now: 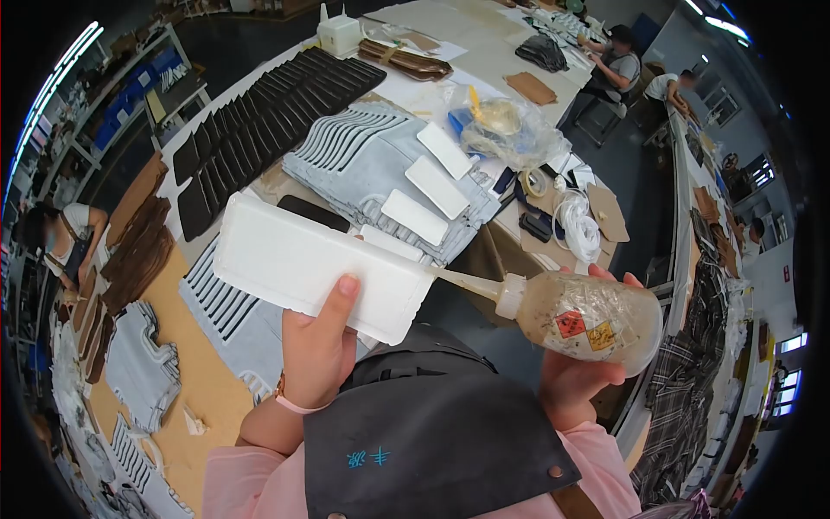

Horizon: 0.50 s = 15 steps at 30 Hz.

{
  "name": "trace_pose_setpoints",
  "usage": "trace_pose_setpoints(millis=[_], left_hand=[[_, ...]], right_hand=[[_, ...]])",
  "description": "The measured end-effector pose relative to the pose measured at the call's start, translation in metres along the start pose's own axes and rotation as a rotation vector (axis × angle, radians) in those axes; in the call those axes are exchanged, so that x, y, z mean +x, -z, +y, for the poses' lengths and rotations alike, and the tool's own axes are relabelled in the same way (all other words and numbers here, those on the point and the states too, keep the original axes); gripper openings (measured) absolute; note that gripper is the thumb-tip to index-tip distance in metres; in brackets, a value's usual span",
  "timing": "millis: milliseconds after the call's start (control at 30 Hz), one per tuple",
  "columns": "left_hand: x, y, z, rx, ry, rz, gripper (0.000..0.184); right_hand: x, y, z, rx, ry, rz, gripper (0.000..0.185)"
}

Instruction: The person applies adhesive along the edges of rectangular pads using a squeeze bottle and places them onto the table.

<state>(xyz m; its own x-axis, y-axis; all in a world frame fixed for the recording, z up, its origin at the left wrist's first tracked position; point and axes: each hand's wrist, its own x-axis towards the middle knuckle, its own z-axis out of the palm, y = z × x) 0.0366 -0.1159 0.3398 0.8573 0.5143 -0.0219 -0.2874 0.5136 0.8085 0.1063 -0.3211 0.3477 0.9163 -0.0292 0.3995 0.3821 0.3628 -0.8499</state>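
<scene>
My left hand (324, 346) grips a white rectangular panel (294, 259), its thumb lying on the upper face near the lower edge. In my right hand (579, 381) is a cloudy squeeze bottle (596, 320) with hazard labels, tipped on its side. The bottle's long thin nozzle (471, 281) points left and meets the panel's right edge; whether it touches cannot be told. Behind the panel lie stacked light-grey pieces (346, 164) with slits. Several smaller white rectangles (437, 186) rest on that stack.
Overlapping black pieces (251, 130) cover the table's far left. Brown pieces (138, 233) lie at the left edge. To the right are a plastic bag (501, 130), a tape roll (534, 182) and white cord (577, 225). Other people (618, 69) sit farther off.
</scene>
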Motion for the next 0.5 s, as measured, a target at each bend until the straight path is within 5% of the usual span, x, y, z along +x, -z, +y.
trace_pose_setpoints(millis=[500], left_hand=[[-0.0024,0.0004,0.0031,-0.076,0.068,-0.05,0.039]], right_hand=[[-0.0045,0.0001,0.0041,0.083,-0.094,-0.113,0.099]])
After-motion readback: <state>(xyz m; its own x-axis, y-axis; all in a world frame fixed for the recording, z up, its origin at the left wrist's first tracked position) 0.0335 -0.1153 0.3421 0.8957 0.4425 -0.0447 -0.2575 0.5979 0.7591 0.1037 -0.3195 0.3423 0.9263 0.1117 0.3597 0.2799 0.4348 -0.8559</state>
